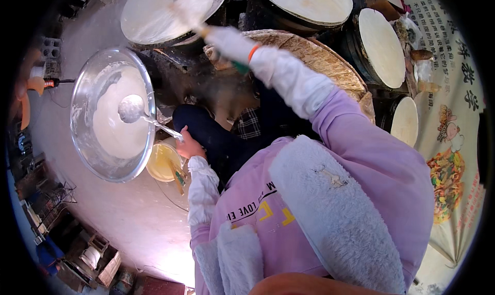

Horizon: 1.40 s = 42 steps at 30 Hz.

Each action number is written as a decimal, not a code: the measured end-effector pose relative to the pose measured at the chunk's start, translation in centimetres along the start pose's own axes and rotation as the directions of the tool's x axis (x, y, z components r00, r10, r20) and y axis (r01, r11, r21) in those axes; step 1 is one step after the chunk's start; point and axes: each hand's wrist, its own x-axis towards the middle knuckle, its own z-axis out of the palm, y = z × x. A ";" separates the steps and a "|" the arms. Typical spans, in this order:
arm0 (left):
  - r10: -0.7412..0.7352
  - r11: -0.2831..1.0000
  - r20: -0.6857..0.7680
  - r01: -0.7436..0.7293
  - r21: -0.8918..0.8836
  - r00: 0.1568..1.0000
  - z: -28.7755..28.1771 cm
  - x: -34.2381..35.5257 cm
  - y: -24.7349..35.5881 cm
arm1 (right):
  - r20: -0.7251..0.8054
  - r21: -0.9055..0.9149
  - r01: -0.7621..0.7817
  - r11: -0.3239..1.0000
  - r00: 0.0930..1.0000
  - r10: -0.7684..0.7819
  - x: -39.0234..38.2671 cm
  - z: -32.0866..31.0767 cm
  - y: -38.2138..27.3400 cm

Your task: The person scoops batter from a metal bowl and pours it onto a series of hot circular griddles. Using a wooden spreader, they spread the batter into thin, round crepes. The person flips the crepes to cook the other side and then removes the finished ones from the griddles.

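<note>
My left hand (pixel 190 144) is closed round the handle of a metal ladle (pixel 132 108). The ladle's head rests over pale batter (pixel 111 122) inside a large metal basin (pixel 82 117). At the upper middle, my right hand (pixel 220 39), in a white glove, grips a light-coloured handle. Its far end is smeared by motion over a round griddle (pixel 147 17); it looks like a batter spreader (pixel 192 23). White batter covers much of that griddle, with a thicker pool at its right and a dark bare patch near the far edge.
More round griddles bearing pale sheets stand at the far middle (pixel 309 4) and right (pixel 381 47), with a smaller one (pixel 405 121) nearer. A round woven tray (pixel 330 58) lies under my right arm. A yellow bucket (pixel 161 163) with handled tools sits beside the basin. A printed banner (pixel 446 140) hangs at right.
</note>
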 end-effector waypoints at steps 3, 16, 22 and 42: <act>0.027 0.999 0.044 -0.028 0.019 0.999 0.8 0.2 0.6 | 0.052 -0.077 0.159 0.984 0.987 -0.155 -3.0 2.5 4.0; 0.046 0.988 -0.007 -0.044 0.149 0.999 1.8 -0.3 2.4 | 0.246 -0.117 0.150 0.982 0.962 -0.117 -4.9 -6.1 5.6; 0.035 0.953 0.003 -0.034 0.299 0.999 1.6 0.3 1.1 | -0.012 -0.259 0.160 0.953 0.986 -0.168 -0.2 -14.5 4.9; 0.067 0.965 0.047 -0.077 0.252 0.997 2.1 1.3 0.7 | -0.261 -0.734 0.171 0.658 0.823 -0.505 4.4 -7.7 2.9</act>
